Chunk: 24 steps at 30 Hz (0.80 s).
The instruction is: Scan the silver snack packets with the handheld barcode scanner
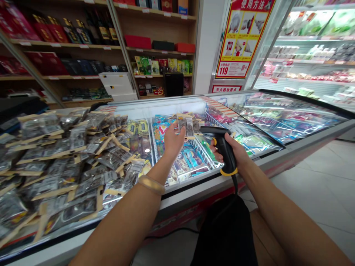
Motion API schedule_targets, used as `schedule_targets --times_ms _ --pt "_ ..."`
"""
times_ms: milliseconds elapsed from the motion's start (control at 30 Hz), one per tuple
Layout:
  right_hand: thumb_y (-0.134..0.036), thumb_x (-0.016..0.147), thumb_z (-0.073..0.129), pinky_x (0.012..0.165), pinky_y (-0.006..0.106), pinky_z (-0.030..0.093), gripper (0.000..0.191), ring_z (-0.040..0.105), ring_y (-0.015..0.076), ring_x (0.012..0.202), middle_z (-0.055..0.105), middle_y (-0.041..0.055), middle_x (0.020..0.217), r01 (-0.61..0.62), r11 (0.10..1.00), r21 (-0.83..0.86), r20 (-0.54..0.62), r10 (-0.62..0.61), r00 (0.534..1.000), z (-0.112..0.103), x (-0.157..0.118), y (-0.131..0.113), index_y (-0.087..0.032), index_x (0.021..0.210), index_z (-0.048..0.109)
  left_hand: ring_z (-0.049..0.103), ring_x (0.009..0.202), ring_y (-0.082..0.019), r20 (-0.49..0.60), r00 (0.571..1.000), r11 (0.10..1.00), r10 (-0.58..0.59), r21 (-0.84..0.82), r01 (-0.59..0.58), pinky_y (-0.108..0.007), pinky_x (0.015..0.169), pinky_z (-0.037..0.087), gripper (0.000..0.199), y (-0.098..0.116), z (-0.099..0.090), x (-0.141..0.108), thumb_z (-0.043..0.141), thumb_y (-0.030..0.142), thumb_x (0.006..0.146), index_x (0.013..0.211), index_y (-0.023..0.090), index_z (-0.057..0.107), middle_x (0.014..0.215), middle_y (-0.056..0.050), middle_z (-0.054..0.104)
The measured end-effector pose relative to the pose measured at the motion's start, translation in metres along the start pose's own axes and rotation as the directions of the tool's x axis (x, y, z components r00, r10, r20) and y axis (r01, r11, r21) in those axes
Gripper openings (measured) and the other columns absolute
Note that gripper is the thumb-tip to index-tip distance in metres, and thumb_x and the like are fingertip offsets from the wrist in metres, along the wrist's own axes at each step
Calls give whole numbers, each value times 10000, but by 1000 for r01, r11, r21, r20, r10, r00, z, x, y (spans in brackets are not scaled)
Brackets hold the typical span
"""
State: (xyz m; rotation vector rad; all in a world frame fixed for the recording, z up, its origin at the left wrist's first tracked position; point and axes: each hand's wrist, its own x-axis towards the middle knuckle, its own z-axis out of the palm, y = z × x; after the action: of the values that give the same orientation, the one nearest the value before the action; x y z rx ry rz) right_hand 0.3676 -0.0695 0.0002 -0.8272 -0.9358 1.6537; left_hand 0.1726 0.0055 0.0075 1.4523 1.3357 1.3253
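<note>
My right hand (239, 154) is wrapped round the grip of a black and yellow barcode scanner (226, 147), with its head pointing left. A cord runs down from the scanner's base. In front of the scanner, my left hand (174, 139) holds a small clear packet (186, 125) with a pale label and tan edges, thumb on its near side. A few similar packets (197, 123) lie on the glass just behind it. To the left, a big heap of such packets (69, 155) with dark contents covers the glass lid.
Under the glass of the chest freezer (307, 135) are wire baskets (203, 157) of bright packs. Behind stand shelves (161, 14) with bottles and boxes, a white box stack (118, 85) and a red-yellow poster (240, 37). A lit display fridge (313, 55) is at right.
</note>
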Motion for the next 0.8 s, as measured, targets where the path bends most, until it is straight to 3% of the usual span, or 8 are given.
schedule_targets --times_ms 100,233,367,467,600,700,800 --pt "-618 794 639 392 222 370 451 418 83 444 559 11 677 31 999 40 4 -31 1000 15 12 -2 -169 812 602 676 1029 -206 -52 995 990 82 117 -75 -313 865 551 315 10 -16 7 499 270 883 1142 135 616 1119 -103 720" --pt "-618 866 558 406 213 395 459 456 83 451 581 23 689 -11 998 60 90 5 996 51 37 -3 -163 817 592 679 954 -216 -127 969 910 210 389 -146 -333 890 514 411 22 -71 18 478 304 875 1241 156 594 1051 -88 730" --pt "-577 934 474 390 208 404 439 470 83 427 583 14 661 -92 990 108 158 74 985 90 68 5 -163 841 589 651 1052 -292 -231 947 744 223 668 -12 -442 990 452 462 28 -140 20 449 306 879 1306 183 576 1091 -122 711" --pt "-589 932 477 381 205 406 445 474 86 422 598 14 653 -151 982 114 204 125 971 114 85 16 -164 892 602 566 1204 -383 -219 955 553 202 830 74 -570 1061 356 516 25 -176 17 485 338 857 1354 219 559 1185 -169 682" --pt "-590 946 451 379 198 408 463 481 88 413 598 16 626 -231 966 120 216 202 955 129 91 32 -155 912 605 389 1367 -442 16 975 223 221 972 -67 -654 1074 277 412 8 -193 10 531 352 800 1167 282 703 1408 -148 566" --pt "-542 982 401 376 192 405 447 489 91 407 587 16 603 -272 954 124 200 244 949 126 87 38 -150 912 604 393 1363 -423 106 972 137 211 981 -137 -664 1067 271 347 -5 -192 6 469 347 825 1021 285 749 1359 -128 609" --pt "-544 980 411 382 191 413 441 495 91 413 594 19 613 -276 952 135 191 248 950 120 84 40 -154 917 606 401 1354 -422 106 966 124 236 983 -138 -660 1071 265 382 -8 -189 4 426 345 847 1022 259 754 1337 -158 614"
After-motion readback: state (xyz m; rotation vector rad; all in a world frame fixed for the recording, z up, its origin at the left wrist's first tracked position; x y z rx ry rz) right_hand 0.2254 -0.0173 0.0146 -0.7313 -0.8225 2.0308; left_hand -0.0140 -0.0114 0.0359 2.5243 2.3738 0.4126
